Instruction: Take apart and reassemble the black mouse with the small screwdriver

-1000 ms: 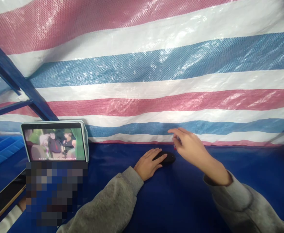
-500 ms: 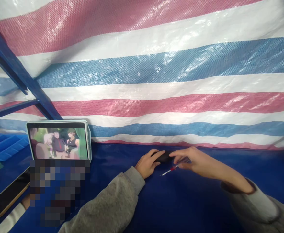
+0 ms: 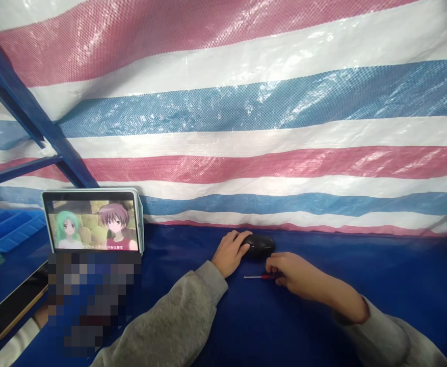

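A black computer mouse [image 3: 262, 245] lies on the dark blue table surface, its rounded top facing up. Around its left end are the fingers of my left hand [image 3: 231, 253], gripping it against the table. My right hand [image 3: 295, 273] is closed on a small screwdriver [image 3: 266, 277] with a red handle and a thin metal shaft. The shaft points left, nearly level, just in front of the mouse. Most of the handle is hidden in my right fingers, which are close to the mouse's near right edge.
A tablet [image 3: 93, 224] in a pale case stands at the left, playing a cartoon. Near it are a phone [image 3: 15, 303], a blue compartment tray [image 3: 11, 229] and a person's sleeve [image 3: 20, 344]. Striped sheeting [image 3: 265, 168] hangs behind the table; a blue metal frame [image 3: 51, 135] rises at left.
My right hand has moved away from the mouse's top, down toward me, uncovering more of it. The screwdriver has swung from slanting to nearly level. My left hand stays on the mouse.
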A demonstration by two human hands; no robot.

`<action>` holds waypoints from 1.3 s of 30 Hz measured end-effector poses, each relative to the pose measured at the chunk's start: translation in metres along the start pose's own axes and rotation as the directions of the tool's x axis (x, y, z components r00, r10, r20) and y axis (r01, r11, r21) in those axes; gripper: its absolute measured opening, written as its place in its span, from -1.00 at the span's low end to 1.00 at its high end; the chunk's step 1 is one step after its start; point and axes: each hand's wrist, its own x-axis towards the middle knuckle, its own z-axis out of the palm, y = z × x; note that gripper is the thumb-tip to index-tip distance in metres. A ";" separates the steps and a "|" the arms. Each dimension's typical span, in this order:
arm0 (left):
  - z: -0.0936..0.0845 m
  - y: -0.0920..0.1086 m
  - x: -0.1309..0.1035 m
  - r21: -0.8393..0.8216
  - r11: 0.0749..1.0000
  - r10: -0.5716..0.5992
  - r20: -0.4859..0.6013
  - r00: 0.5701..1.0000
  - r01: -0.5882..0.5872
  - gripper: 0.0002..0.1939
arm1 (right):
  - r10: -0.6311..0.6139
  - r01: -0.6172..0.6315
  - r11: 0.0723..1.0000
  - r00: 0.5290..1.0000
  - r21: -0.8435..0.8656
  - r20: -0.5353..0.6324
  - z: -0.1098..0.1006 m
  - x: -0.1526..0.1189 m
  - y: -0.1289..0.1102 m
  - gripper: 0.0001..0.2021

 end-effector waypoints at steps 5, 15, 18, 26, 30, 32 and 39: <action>0.001 0.000 0.000 0.075 0.997 0.011 0.021 1.000 -0.013 -0.63 | 0.006 -0.009 1.000 0.981 -0.014 -0.195 -0.002 0.003 0.000 -0.90; 0.002 -0.005 0.000 0.009 0.997 0.077 0.068 0.995 -0.078 -0.53 | 0.045 0.013 0.989 0.921 0.145 -0.387 0.033 0.018 0.025 -0.50; 0.002 -0.008 0.000 -0.056 0.993 0.107 0.104 0.989 -0.101 -0.30 | 0.047 0.023 0.988 0.899 0.155 -0.436 0.037 0.016 0.025 -0.50; 0.000 -0.007 0.000 -0.139 0.984 0.131 0.110 0.985 -0.115 -0.27 | 0.030 0.064 0.985 0.856 0.163 -0.516 0.039 0.013 0.028 -0.51; -0.002 -0.003 0.000 -0.159 0.984 0.094 0.107 0.990 -0.076 -0.21 | 0.069 0.060 0.972 0.852 0.229 -0.519 0.037 0.014 0.029 -0.54; -0.003 -0.002 0.000 -0.163 0.986 0.056 0.097 0.994 -0.039 -0.27 | 0.107 0.049 0.961 0.840 0.272 -0.531 0.037 0.016 0.029 -0.57; 0.000 -0.003 -0.001 -0.130 0.992 -0.001 0.011 1.000 0.002 -0.50 | 0.267 -0.055 0.938 0.746 0.344 -0.610 0.041 0.023 0.036 -0.55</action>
